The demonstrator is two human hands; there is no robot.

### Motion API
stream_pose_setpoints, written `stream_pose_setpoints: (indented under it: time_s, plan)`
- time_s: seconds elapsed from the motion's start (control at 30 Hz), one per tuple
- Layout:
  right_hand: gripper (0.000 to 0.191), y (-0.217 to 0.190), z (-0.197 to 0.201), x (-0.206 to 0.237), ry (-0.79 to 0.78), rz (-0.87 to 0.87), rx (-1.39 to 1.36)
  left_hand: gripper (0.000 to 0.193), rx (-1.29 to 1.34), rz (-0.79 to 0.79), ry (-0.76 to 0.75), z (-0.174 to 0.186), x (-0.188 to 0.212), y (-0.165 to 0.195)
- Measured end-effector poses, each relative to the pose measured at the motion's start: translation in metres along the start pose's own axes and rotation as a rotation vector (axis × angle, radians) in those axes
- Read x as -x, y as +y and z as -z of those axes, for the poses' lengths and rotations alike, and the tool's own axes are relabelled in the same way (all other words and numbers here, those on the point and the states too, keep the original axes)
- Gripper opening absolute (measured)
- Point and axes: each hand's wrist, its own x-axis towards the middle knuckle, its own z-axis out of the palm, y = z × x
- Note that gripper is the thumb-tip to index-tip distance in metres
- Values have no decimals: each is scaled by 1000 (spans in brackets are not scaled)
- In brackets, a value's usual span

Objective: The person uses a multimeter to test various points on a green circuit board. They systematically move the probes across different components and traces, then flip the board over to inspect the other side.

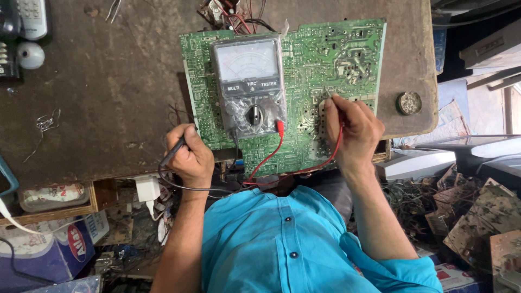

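A green circuit board [347,49] lies solder side up on a worn brown workbench [108,81]. An analogue multimeter [249,81] in a clear wrap rests on the board's left half. My left hand [187,157] is at the board's near left corner, closed around a black test probe [172,153] whose black lead loops back toward the meter. My right hand [353,127] pinches a red test probe, its tip pressed onto the board's solder points [327,99]. The red lead [304,169] runs from it to the meter's red plug [280,126].
A small round tin [409,102] sits at the bench's right edge. A remote and a white knob [30,54] lie top left, loose wire scraps [48,122] nearby. A white charger [146,188] hangs under the bench. Scrap boards [477,217] and tangled wires pile at the right, cartons [49,249] lower left.
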Motion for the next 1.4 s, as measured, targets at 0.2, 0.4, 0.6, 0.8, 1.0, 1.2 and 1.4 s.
stream_pose_setpoints:
  time_s: [0.2, 0.4, 0.6, 0.8, 1.0, 1.2, 1.4]
  plan:
    - [11, -3, -1, 2, 24, -28, -34, 25, 15, -7, -1, 0, 0, 0]
    - [13, -3, 2, 0, 3, 9, 14, 24, -1, -5, 1, -1, 0, 0]
    - [13, -1, -3, 0, -33, 81, -8, 24, 5, -6, 0, -1, 0, -1]
    - [11, -1, 1, -1, -4, 35, -17, 24, 16, -51, 0, 0, -2, 1]
    - [10, -3, 4, -2, -26, 21, -3, 24, 7, -8, -10, 1, -2, 3]
    - [12, -5, 5, 0, -12, 16, 4, 24, 8, -28, -5, 1, -3, 3]
    - [11, -4, 4, 0, -25, 0, 2, 23, -1, -1, -4, 0, -1, 3]
